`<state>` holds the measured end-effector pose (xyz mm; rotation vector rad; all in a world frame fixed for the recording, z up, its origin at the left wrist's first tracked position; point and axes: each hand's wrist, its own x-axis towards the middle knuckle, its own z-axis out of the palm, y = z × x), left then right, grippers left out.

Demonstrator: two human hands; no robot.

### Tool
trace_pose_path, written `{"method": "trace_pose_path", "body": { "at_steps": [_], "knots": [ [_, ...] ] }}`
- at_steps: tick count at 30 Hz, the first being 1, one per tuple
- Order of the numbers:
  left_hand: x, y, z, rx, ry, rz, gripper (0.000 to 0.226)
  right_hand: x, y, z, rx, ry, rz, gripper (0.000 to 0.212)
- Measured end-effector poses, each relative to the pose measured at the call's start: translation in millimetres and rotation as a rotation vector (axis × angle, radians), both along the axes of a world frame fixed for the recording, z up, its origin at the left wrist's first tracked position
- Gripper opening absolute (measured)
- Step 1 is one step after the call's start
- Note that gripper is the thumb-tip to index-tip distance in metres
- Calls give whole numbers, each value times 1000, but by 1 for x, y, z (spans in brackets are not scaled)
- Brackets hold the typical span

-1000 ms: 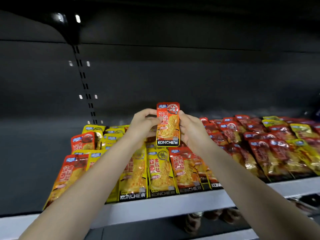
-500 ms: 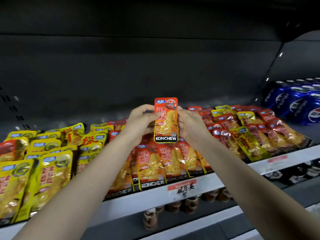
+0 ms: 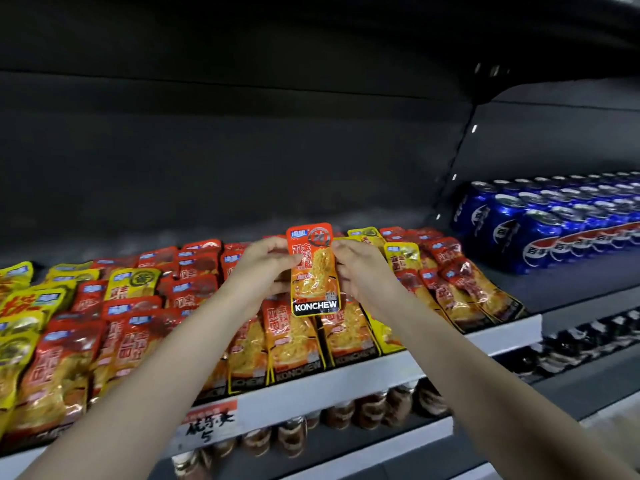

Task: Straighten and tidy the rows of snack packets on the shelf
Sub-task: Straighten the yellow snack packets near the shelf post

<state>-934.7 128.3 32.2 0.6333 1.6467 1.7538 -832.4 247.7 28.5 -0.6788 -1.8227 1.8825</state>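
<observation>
Pinching orange packet (image 3: pixel 313 270), left hand (image 3: pixel 265 268), right hand (image 3: pixel 360 271)

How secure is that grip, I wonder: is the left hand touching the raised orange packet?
Touching. The head view shows the left hand pinching the orange packet at its left edge.

A single wide-angle view, worn on the person's head, looks forward and slightly downward at the shelf (image 3: pixel 502 332) from within arm's reach. Both forearms enter from the bottom corners and converge near the middle, where the left hand (image 3: pixel 263 268) and right hand (image 3: pixel 360 271) hold the orange packet (image 3: pixel 313 271) just below centre. The shelf edge slants upward to the right. Blue cans (image 3: pixel 540 230) fill the right margin, and a lower shelf (image 3: pixel 381 441) crosses the bottom
</observation>
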Motion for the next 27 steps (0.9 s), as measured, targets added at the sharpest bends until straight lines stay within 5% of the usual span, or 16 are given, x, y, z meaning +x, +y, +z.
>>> {"method": "trace_pose_path", "body": {
  "at_steps": [12,27],
  "knots": [
    [26,22,-4,-107,195,-137,47,39,22,-13,159,-150,-72,25],
    [59,67,-9,-179,350,-210,42,79,66,-2,443,-269,30,23]
  ]
}}
